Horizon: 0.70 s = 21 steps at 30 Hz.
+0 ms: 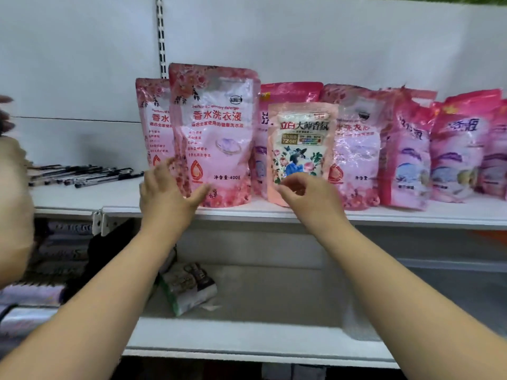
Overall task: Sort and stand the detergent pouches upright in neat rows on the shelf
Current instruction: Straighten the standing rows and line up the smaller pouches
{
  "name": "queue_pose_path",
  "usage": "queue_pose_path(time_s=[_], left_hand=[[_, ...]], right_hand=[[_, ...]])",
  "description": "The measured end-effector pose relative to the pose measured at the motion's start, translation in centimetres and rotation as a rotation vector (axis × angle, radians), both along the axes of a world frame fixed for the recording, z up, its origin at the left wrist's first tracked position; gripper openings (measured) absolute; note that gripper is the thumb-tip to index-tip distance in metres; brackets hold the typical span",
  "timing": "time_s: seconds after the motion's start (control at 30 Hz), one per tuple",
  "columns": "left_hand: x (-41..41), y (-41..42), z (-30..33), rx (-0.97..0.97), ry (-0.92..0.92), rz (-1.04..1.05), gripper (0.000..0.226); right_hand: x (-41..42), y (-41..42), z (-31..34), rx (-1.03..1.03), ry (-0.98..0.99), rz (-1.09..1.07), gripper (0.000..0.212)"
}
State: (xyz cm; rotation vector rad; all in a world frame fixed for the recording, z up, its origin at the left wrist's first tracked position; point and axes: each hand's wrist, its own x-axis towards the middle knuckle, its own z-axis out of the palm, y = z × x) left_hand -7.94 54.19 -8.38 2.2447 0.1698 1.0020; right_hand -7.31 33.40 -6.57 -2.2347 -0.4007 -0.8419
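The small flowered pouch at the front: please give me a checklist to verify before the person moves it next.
1. Right hand touches the small flowered pouch at its bottom edge: ok.
2. Firm grip on it: cannot tell.
3. Pouch upright: ok.
4. It matches the pink pouches behind: not ok, different design.
5. Left hand steadies the large pink pouch: ok.
6. Free shelf space in front: ok.

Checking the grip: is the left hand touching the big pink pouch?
Touching: in the head view the left hand lies against the big pink pouch at its lower left.
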Motion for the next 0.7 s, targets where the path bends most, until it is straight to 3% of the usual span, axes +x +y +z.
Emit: queue_pose_path(time_s=[0.1, 0.27, 0.4, 0.47, 0.6, 0.7], left_hand=[[-2.1, -4.8, -1.7, 0.086, -0.212, 0.023, 0.057], [-3.3, -15.9, -2.3, 0.432, -0.055, -0.47, 0.059], [-3.6, -23.1, -1.4, 0.463, -0.113, -0.546, 0.042], [-2.7, -25.7, -0.4, 0.44, -0.099, -0.545, 0.039], [-0.3, -29.0, 0.5, 0.397, -0.017, -0.482, 0.039], [0.6, -31.9, 1.7, 0.249, -0.168, -0.31, 0.04]], right_hand=[[-0.7, -5.8, -0.2, -0.107, -0.096, -0.05, 0.022], [-1.4, -15.9, -2.8, -0.195, -0.131, -0.226, 0.038], [-1.8, -20.7, -5.0, -0.265, -0.061, -0.307, 0.067], [-1.8, -21.9, -3.9, -0.252, 0.002, -0.239, 0.053], [-1.2, -25.6, -0.3, -0.14, 0.263, -0.02, 0.049], [-0.2, -29.4, 0.7, 0.129, 0.155, -0.112, 0.029]])
